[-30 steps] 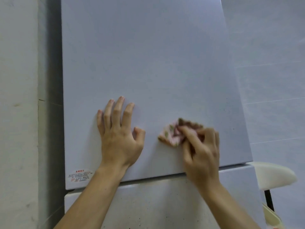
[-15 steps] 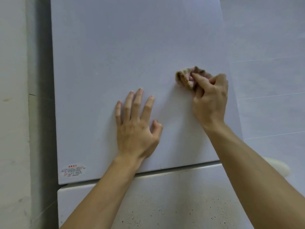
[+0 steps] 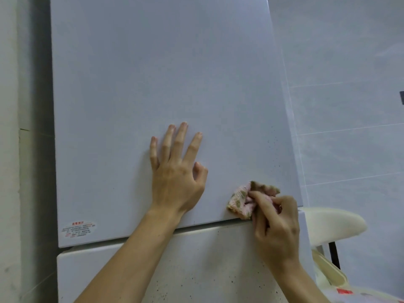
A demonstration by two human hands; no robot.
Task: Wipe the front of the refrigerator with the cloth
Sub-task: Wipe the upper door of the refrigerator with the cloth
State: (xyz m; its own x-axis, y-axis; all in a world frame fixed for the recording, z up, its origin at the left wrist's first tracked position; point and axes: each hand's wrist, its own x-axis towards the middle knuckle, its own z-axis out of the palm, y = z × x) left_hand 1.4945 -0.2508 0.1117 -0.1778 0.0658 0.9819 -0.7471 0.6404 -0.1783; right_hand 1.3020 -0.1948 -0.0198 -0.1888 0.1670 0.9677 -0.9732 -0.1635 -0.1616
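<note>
Pale tiled wall behind, refrigerator filling my view. Right hand pinches the bunched pink cloth against the upper door's lower right corner, just above the seam; half a second back it was much higher up on that right side, so I read a downward stroke just completed. Left hand lies flat, fingers spread wide, bracing mid-door, holding nothing, placed much as before. Specks show on the lower door and near the right edge, so I judge wiping far from finished. Warning sticker at lower left, white chair beyond the right side.
</note>
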